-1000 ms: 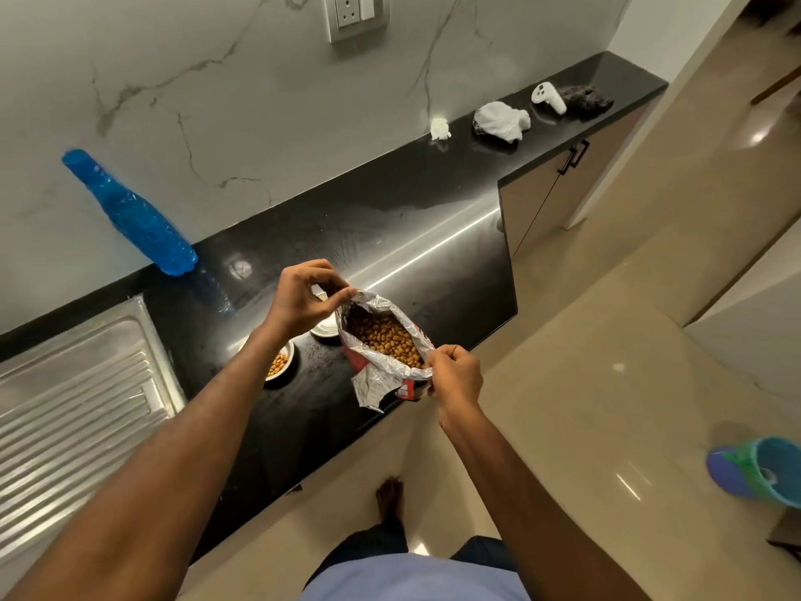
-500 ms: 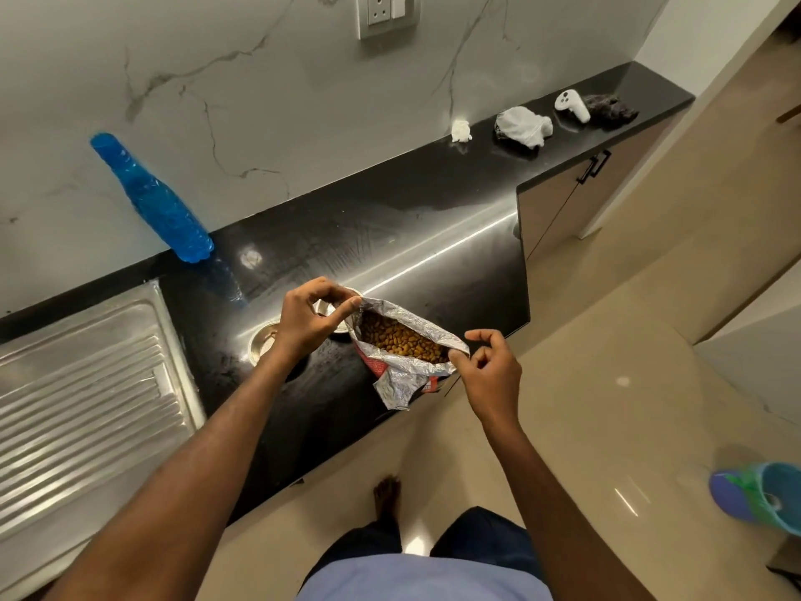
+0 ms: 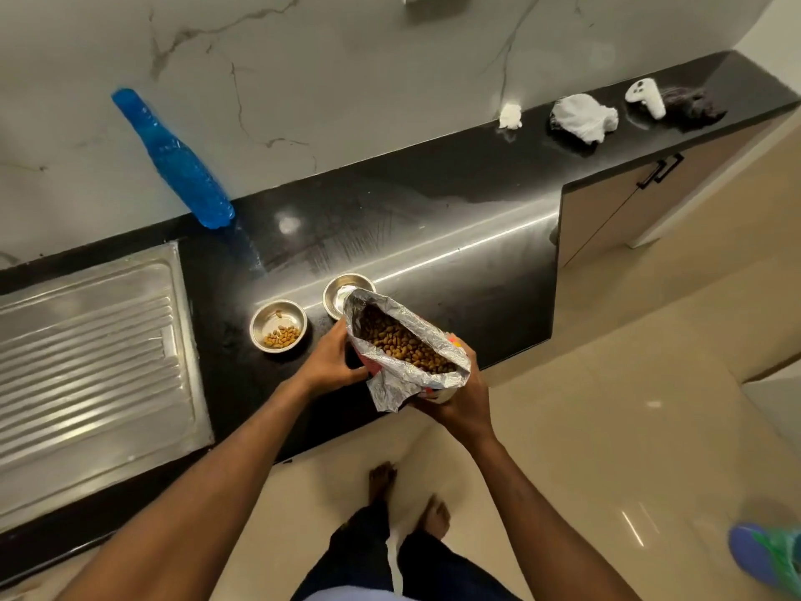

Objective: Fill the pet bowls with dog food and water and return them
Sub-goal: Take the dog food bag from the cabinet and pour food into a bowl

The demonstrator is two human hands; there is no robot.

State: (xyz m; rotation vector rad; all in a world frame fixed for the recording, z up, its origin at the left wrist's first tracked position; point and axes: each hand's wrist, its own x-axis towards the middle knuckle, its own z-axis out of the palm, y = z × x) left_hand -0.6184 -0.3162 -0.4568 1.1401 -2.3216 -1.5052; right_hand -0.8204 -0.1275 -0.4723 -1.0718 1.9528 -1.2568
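Observation:
An open foil-lined bag of dog food (image 3: 403,349), full of brown kibble, is tilted over the front of the black counter (image 3: 433,219). My left hand (image 3: 333,362) grips its left side and my right hand (image 3: 459,392) holds it from below on the right. A small steel bowl (image 3: 278,325) with a little kibble stands just left of the bag. A second steel bowl (image 3: 336,290) sits behind it, partly hidden by the bag's mouth; I cannot tell what it holds. A blue water bottle (image 3: 173,162) leans against the marble wall.
A steel draining board (image 3: 86,362) lies at the left. Along the counter's far right are a white tissue (image 3: 510,116), a white cloth (image 3: 583,118), a white controller (image 3: 646,96) and a dark cloth (image 3: 693,107). A cabinet door (image 3: 628,201) stands below. A blue-green object (image 3: 767,557) lies on the floor.
Both hands left the bag's top edges and now grip its body lower down. The bag has tipped toward the rear bowl. Both bowls are now uncovered.

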